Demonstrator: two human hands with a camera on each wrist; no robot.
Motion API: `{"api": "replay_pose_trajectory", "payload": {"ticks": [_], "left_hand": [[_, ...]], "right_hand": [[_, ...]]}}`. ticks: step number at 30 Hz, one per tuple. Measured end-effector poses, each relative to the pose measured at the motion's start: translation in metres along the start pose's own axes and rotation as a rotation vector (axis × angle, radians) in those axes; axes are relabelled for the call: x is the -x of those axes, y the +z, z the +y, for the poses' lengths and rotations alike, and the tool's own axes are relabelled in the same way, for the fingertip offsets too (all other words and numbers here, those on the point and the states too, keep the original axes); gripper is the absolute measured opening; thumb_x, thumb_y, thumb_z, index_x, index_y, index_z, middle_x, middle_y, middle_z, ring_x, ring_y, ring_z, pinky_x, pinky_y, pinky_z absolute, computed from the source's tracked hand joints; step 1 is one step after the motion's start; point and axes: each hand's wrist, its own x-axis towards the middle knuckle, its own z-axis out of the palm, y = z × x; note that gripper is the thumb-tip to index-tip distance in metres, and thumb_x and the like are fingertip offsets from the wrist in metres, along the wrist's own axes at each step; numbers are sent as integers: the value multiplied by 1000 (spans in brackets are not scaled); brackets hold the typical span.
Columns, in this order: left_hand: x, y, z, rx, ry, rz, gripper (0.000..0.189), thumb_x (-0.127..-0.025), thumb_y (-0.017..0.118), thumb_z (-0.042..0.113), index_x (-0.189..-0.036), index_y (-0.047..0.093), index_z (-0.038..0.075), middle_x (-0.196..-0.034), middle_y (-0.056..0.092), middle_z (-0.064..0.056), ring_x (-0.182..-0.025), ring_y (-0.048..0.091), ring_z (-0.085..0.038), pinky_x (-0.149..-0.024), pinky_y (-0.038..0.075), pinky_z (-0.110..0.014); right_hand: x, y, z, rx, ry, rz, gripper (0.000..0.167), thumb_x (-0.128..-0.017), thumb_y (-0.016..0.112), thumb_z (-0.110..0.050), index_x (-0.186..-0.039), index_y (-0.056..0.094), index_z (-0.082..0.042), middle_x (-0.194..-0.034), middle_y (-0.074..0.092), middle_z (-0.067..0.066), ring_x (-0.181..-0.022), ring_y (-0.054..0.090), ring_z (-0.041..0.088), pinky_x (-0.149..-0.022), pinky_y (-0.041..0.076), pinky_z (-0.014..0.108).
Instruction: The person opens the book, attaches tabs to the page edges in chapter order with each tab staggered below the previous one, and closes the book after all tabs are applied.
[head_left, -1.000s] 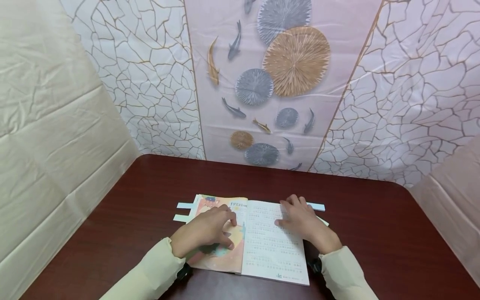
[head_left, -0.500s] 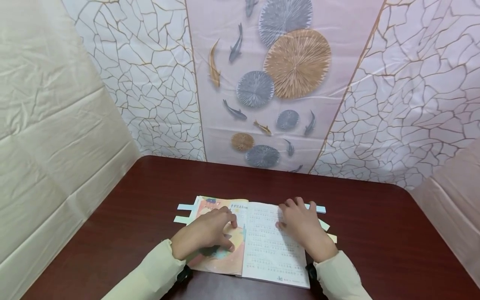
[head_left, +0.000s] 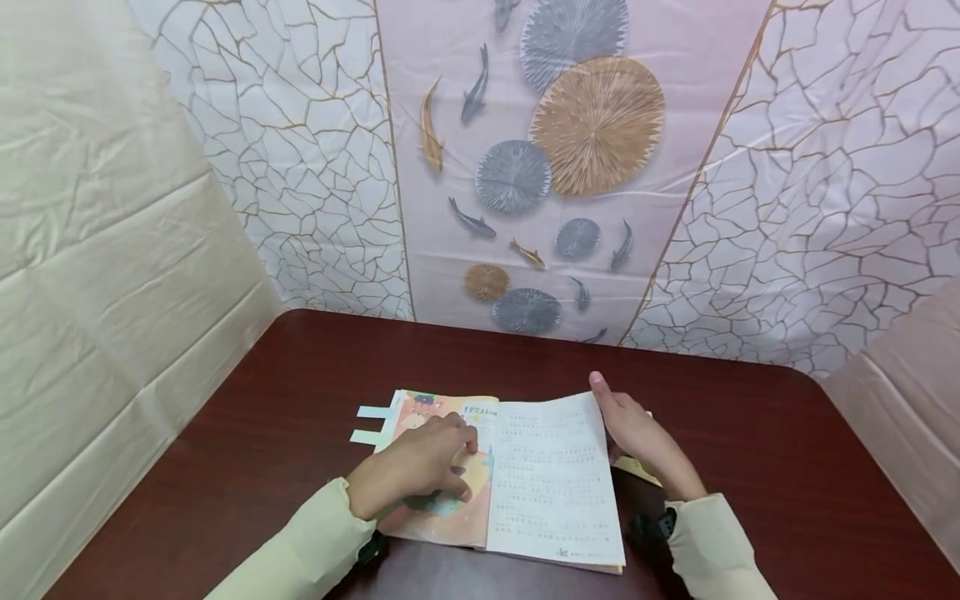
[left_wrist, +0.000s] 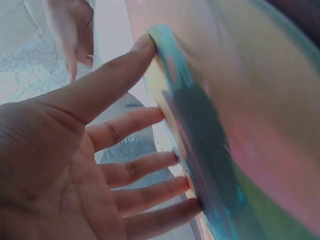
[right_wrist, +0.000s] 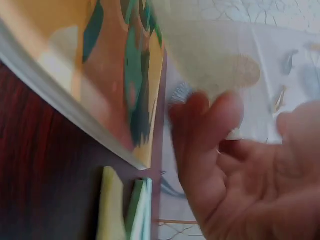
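An open book (head_left: pixel 551 492) lies on the dark wooden table, an illustrated page on its left and a text page on its right. My left hand (head_left: pixel 420 462) rests on the illustrated page, fingers spread; in the left wrist view the fingertips (left_wrist: pixel 186 186) touch the paper. At the right edge of the book is my right hand (head_left: pixel 637 429), its upper digit pointing up past the page's far corner. The right edge of the text page (head_left: pixel 555 425) is raised against that hand. In the right wrist view its bent fingers (right_wrist: pixel 227 112) lie by the blurred, translucent page.
Pale sticky tabs (head_left: pixel 367 437) stick out on the book's left side. A yellow tab (head_left: pixel 637 469) shows below the right hand. The dark table (head_left: pixel 315 358) surrounds the book. Behind it hangs a patterned cloth (head_left: pixel 517 250), with plain cream cloth (head_left: pixel 112 292) at the left.
My right hand has shifted from on top of the text page to its outer edge and turned on its side. The page's right edge has risen. The left hand stays put.
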Motion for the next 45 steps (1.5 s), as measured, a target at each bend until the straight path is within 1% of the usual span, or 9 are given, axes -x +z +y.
{"api": "replay_pose_trajectory", "payload": {"ticks": [3, 9, 11, 17, 24, 30, 36, 41, 45], "left_hand": [[-1, 0, 4, -22, 22, -5, 43, -77, 96, 26, -110, 69, 18, -113, 58, 5, -95, 50, -13, -69, 47, -29], [0, -3, 5, 20, 191, -7, 36, -83, 88, 6, -115, 74, 16, -122, 61, 4, -101, 54, -8, -77, 49, -21], [-1, -4, 5, 48, 232, -39, 34, -86, 84, 3, -117, 75, 14, -120, 63, 3, -94, 54, -6, -75, 49, -20], [-4, -4, -3, 120, 311, -100, 40, -94, 67, 0, -132, 71, 11, -122, 63, 2, -83, 50, -8, -73, 45, -21], [-10, 0, -10, 229, 392, -78, 42, -106, 49, 4, -144, 64, 12, -130, 65, -3, -102, 56, -9, -86, 49, -23], [-15, -7, -24, 584, 286, -95, 47, -117, 31, 25, -123, 73, 4, -101, 73, -1, -89, 64, -6, -82, 51, -25], [-9, -22, -30, 916, 46, -177, 95, -108, 11, 69, -131, 66, -5, -105, 78, -12, -85, 73, -16, -74, 57, -30], [-2, -40, -33, 906, -45, -178, 86, -110, 19, 66, -142, 59, -3, -113, 76, -16, -95, 76, -22, -75, 61, -35], [2, -52, -37, 843, -87, -147, 64, -113, 34, 49, -122, 70, -2, -97, 78, -11, -85, 76, -20, -65, 61, -34]], "right_hand": [[0, -3, 2, -156, 40, -162, 101, -102, 10, -78, -133, 55, 7, -88, 70, 15, -72, 71, 26, -62, 60, 42], [-1, -9, -7, -363, -144, -450, 112, -98, -5, -78, -144, 41, 14, -99, 68, 9, -82, 68, 17, -61, 58, 32], [-1, -6, -10, -363, -194, -501, 115, -98, -8, -77, -144, 42, 15, -106, 69, 12, -88, 69, 17, -61, 59, 30], [4, 11, -14, -196, -301, -561, 106, -102, -11, -68, -157, 37, 10, -145, 58, 27, -125, 65, 31, -104, 51, 43], [8, 22, -19, -129, -288, -612, 92, -107, 1, -66, -145, 56, -2, -135, 59, 18, -118, 61, 39, -99, 52, 50], [14, 32, -26, -45, -231, -595, 66, -110, 23, -66, -144, 58, -22, -150, 53, 10, -123, 57, 34, -60, 58, 45], [16, 44, -30, 157, -414, -557, 55, -115, 24, -53, -150, 56, -25, -152, 55, 2, -124, 58, 28, -90, 52, 40], [16, 52, -28, 238, -475, -566, 53, -116, 29, -47, -153, 56, -20, -158, 52, 0, -149, 44, 27, -116, 41, 47], [16, 56, -27, 330, -512, -614, 47, -115, 40, -44, -153, 56, -22, -164, 45, -5, -154, 36, 27, -122, 33, 55]]}}
